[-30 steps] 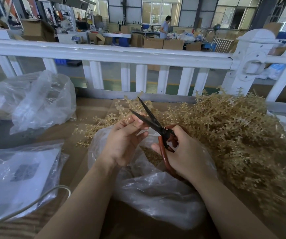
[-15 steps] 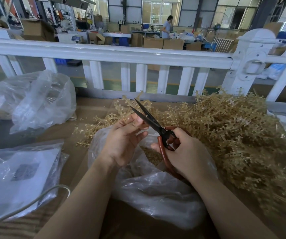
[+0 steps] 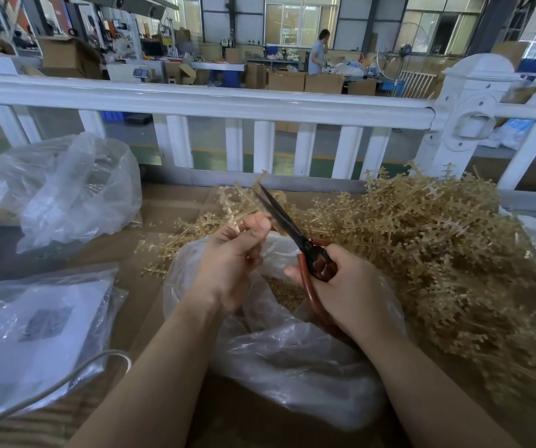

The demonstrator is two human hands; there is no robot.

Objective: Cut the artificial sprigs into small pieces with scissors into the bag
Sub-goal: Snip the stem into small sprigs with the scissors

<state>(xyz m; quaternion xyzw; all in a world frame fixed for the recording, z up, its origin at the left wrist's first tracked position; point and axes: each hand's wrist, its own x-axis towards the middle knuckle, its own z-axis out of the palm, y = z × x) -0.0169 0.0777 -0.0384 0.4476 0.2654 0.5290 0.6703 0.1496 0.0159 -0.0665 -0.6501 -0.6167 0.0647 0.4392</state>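
My left hand (image 3: 229, 265) pinches a thin tan artificial sprig (image 3: 242, 205) between thumb and fingers, above the open mouth of a clear plastic bag (image 3: 292, 360). My right hand (image 3: 347, 292) grips red-handled scissors (image 3: 292, 231); their dark blades are nearly closed and point up-left, right beside the sprig at my left fingertips. Cut tan pieces (image 3: 284, 291) lie inside the bag between my hands. A big heap of uncut sprigs (image 3: 438, 253) fills the right side of the cardboard-covered table.
Two other clear bags sit to the left: a crumpled one (image 3: 66, 189) at the back and a flat one holding paper (image 3: 34, 328) near me. A white fence rail (image 3: 195, 101) runs behind the table. A grey cable (image 3: 66, 379) crosses the lower left.
The scissor blades have closed from wide open to nearly shut at the sprig. My left hand has shifted slightly, fingers curled tighter on the sprig.
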